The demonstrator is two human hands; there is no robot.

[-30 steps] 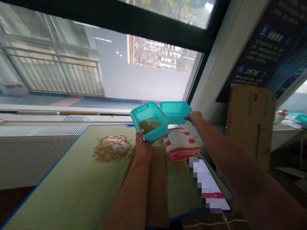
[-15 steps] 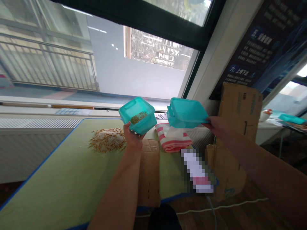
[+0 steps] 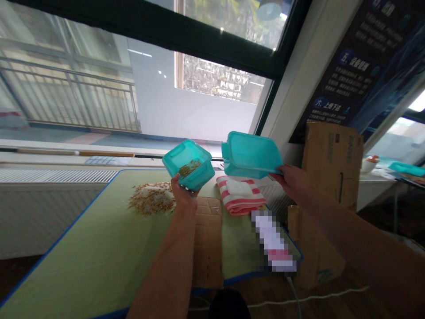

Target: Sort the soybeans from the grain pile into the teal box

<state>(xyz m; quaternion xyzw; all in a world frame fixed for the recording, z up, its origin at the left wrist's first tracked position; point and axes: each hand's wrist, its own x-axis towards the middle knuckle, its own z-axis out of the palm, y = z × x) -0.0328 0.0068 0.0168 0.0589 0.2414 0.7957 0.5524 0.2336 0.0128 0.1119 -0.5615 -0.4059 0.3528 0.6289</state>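
My left hand [image 3: 183, 196] grips a teal plastic container [image 3: 189, 165] from below, held above the green table mat [image 3: 99, 252]; small greenish-brown grains lie inside it. My right hand [image 3: 292, 180] holds a second teal container [image 3: 251, 155] by its near edge, tilted so its outer side faces me; I cannot see inside it. The two containers hang apart, a short gap between them. A heap of mixed yellow and white grains [image 3: 152, 198] lies on the mat, left of my left hand.
A red-and-white striped cloth [image 3: 239, 196] lies folded below the right container. A flat brown cardboard piece [image 3: 207, 239] lies under my left forearm. A blurred phone-like slab [image 3: 274, 241] rests at the mat's right edge. A tall cardboard box [image 3: 332, 155] stands at the right.
The two containers, touching one second ago, have come apart; the right one moved right and tipped up. My view has shifted slightly.
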